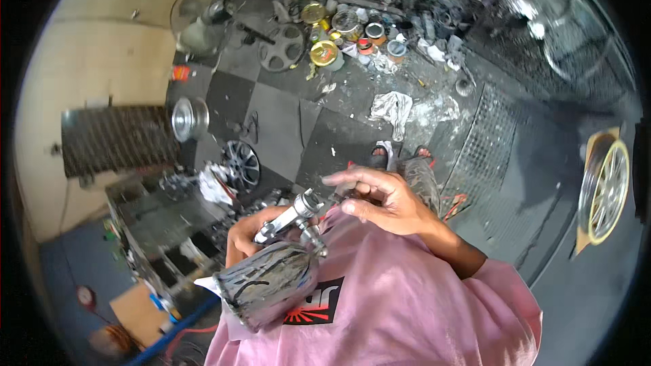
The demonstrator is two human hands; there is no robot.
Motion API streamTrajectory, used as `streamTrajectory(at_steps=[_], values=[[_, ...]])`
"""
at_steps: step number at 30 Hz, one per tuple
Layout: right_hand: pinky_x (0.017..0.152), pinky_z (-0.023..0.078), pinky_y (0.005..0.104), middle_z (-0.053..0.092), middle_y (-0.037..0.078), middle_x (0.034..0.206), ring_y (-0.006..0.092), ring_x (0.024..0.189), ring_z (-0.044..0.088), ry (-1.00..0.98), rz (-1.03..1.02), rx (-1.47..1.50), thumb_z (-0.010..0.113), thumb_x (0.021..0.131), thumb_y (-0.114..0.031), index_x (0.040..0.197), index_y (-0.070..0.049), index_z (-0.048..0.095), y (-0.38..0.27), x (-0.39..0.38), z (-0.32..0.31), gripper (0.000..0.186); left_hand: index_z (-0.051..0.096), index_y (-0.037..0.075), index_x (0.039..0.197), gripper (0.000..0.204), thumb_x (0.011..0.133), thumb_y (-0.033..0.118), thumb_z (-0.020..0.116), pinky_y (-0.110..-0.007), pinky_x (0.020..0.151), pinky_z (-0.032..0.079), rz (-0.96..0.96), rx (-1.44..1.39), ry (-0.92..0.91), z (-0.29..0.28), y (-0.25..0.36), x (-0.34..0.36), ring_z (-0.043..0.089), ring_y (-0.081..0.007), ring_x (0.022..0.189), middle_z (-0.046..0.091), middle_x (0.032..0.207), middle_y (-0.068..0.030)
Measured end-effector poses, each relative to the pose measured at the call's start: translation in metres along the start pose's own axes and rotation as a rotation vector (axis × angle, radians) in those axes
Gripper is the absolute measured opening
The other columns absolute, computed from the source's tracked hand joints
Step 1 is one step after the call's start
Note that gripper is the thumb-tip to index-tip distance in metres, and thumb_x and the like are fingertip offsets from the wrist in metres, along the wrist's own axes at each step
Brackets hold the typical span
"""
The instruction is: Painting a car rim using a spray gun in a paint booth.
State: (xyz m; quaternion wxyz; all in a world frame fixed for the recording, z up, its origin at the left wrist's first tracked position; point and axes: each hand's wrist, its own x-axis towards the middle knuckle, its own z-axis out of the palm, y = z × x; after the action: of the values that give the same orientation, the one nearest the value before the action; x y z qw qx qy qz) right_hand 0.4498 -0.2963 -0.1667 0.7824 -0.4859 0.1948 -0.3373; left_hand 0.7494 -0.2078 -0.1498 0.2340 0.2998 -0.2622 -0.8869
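A metal spray gun (288, 217) is tilted in front of my chest, and my left hand (245, 236) is closed around it from the left. Its paint-streaked cup (268, 281) hangs on the near side against my pink shirt, with a whitish pointed piece at the cup's lower left. Just right of the gun's silver nozzle (308, 203) is my right hand (383, 200), its index finger stretched out and its thumb apart. The other right fingers are bent and partly in shadow. Nothing shows in that hand.
A wheel (603, 193) stands upright at the right. Paint cans (327, 54) crowd the floor ahead near a white rag (392, 112). At left are a silver rim (190, 120), a dark spoked wheel (243, 165) and a cluttered metal bench (159, 230). A pedestal fan (203, 24) stands far left.
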Motion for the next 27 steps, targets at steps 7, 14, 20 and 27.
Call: streamTrajectory(at_steps=[7, 14, 20, 27], values=[[0.061, 0.04, 0.0243, 0.059, 0.003, 0.093, 0.0054, 0.064, 0.051, 0.062, -0.208, 0.002, 0.067, 0.098, -0.019, 0.136, -0.004, 0.061, 0.032, -0.009, 0.005, 0.042, 0.055, -0.012, 0.129, 0.094, 0.048, 0.03, 0.078, -0.025, 0.08, 0.049, -0.254, 0.08, 0.161, 0.022, 0.044, 0.016, 0.066, -0.0152, 0.088, 0.068, 0.102, -0.0091], [0.064, 0.049, 0.0253, 0.062, 0.003, 0.102, 0.0077, 0.077, 0.058, 0.017, -0.209, 0.042, 0.066, 0.099, -0.022, 0.134, -0.005, 0.062, 0.034, -0.014, 0.001, 0.039, 0.053, -0.017, 0.128, 0.095, 0.053, 0.035, 0.081, -0.027, 0.084, 0.051, -0.305, 0.03, 0.031, 0.021, 0.059, 0.034, 0.067, -0.0193, 0.093, 0.068, 0.109, -0.0165], [0.068, 0.049, 0.0323, 0.066, 0.008, 0.092, 0.0184, 0.078, 0.063, 0.193, -0.429, -0.309, 0.073, 0.092, -0.02, 0.121, -0.003, 0.071, 0.034, -0.019, -0.009, 0.033, 0.055, -0.014, 0.115, 0.073, 0.065, 0.031, 0.084, -0.027, 0.063, 0.05, -0.164, 0.162, 0.403, 0.045, 0.062, 0.037, 0.063, -0.0155, 0.077, 0.065, 0.099, -0.0146], [0.077, 0.053, 0.0354, 0.07, 0.01, 0.1, 0.0245, 0.087, 0.066, 0.237, -0.41, -0.444, 0.074, 0.088, -0.015, 0.117, -0.006, 0.074, 0.024, -0.028, -0.012, 0.03, 0.056, -0.014, 0.112, 0.08, 0.058, 0.037, 0.087, -0.025, 0.061, 0.047, -0.249, 0.0, 0.091, 0.048, 0.065, 0.057, 0.061, -0.0142, 0.074, 0.065, 0.093, -0.0118]])
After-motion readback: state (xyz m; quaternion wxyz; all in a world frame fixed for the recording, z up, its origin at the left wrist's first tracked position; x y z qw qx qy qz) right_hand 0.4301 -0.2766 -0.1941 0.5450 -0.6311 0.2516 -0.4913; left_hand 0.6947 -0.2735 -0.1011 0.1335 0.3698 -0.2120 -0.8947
